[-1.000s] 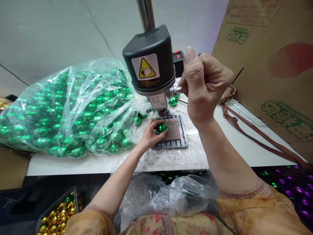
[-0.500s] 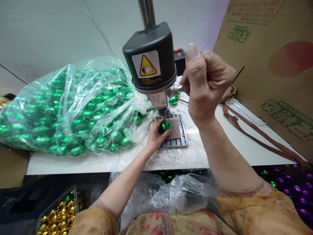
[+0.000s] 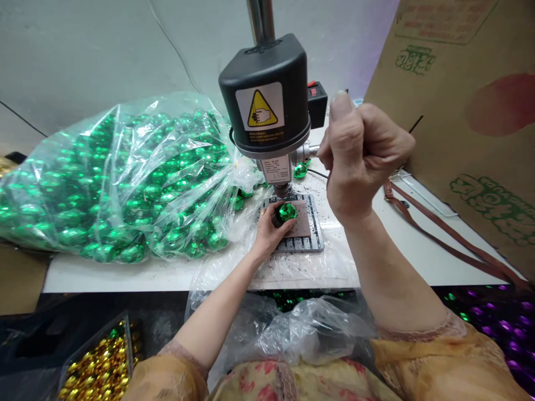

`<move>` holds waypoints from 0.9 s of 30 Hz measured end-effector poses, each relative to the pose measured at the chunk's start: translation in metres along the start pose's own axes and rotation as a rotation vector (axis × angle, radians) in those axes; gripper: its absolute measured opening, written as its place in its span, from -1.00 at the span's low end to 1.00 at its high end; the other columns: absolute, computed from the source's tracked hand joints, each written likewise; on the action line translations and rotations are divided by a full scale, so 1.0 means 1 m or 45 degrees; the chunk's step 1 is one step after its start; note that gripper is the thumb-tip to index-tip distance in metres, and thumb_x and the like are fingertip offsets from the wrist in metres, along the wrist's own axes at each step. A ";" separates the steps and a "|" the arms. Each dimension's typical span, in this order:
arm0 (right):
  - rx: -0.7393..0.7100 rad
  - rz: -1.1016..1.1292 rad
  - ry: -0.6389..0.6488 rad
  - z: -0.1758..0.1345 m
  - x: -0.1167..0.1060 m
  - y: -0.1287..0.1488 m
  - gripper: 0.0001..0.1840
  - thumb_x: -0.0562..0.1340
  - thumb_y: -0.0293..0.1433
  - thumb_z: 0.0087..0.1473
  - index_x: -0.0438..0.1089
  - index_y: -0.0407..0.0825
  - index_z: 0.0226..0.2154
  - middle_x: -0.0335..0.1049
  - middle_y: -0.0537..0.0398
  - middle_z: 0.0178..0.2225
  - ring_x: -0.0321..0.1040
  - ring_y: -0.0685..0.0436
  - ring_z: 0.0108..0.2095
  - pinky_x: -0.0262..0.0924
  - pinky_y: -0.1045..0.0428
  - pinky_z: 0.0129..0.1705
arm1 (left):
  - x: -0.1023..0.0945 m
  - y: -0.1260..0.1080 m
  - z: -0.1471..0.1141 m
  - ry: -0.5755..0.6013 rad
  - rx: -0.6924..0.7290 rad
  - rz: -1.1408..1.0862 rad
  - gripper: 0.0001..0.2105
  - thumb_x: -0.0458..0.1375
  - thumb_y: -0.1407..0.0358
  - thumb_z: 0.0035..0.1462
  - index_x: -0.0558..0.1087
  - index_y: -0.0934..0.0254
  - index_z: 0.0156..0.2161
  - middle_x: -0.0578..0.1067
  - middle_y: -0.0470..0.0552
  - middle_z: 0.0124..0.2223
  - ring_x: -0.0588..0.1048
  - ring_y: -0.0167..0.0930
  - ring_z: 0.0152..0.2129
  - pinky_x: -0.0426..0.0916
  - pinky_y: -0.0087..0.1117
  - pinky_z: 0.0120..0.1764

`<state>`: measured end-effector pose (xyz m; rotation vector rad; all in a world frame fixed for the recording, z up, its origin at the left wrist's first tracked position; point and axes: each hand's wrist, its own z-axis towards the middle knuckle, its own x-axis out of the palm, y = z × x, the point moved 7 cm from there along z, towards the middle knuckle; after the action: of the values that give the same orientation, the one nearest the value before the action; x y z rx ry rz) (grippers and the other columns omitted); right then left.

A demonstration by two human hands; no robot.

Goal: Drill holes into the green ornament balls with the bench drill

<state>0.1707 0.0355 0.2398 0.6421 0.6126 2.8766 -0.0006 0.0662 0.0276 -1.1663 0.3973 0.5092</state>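
On the machine we saw a white sticker with a yellow warning triangle showing a hand. Beneath the sticker's lower edge we read "Attention:", above finer lines too small for us. A white label farther down was also illegible. On the cardboard box we could not read the green lettering or the faint red print.
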 end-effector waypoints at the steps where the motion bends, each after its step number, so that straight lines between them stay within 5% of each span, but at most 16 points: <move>1: -0.027 0.022 -0.012 -0.002 -0.001 0.001 -0.51 0.18 -0.41 0.20 0.08 -0.05 -0.71 0.00 0.30 -0.73 -0.08 0.20 -0.69 -0.11 0.09 -0.58 | 0.000 -0.001 0.000 -0.001 0.002 -0.001 -0.52 0.34 0.18 0.06 0.39 0.19 0.09 0.50 0.09 -0.01 0.45 -0.23 -0.01 0.36 -0.19 0.02; 12: -0.114 -0.001 -0.074 -0.021 -0.010 -0.011 -0.42 0.17 -0.22 0.21 -0.07 0.00 -0.72 -0.10 0.24 -0.74 -0.13 0.10 -0.70 -0.21 -0.01 -0.61 | -0.002 -0.008 -0.002 -0.007 0.024 -0.011 -0.55 0.34 0.18 0.08 0.40 0.19 0.06 0.50 0.08 0.01 0.46 -0.23 -0.02 0.37 -0.20 0.02; 27: -0.316 0.076 -0.071 -0.034 -0.017 -0.014 -0.41 0.19 -0.38 0.16 -0.13 -0.06 -0.74 -0.10 0.28 -0.76 -0.11 0.15 -0.74 -0.21 0.06 -0.68 | -0.002 -0.008 -0.003 -0.025 -0.014 -0.007 -0.57 0.35 0.20 0.07 0.42 0.18 0.04 0.50 0.07 -0.06 0.46 -0.24 -0.06 0.38 -0.21 -0.02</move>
<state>0.1717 0.0328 0.1996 0.7087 0.2268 2.9110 0.0017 0.0608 0.0338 -1.1717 0.3744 0.5184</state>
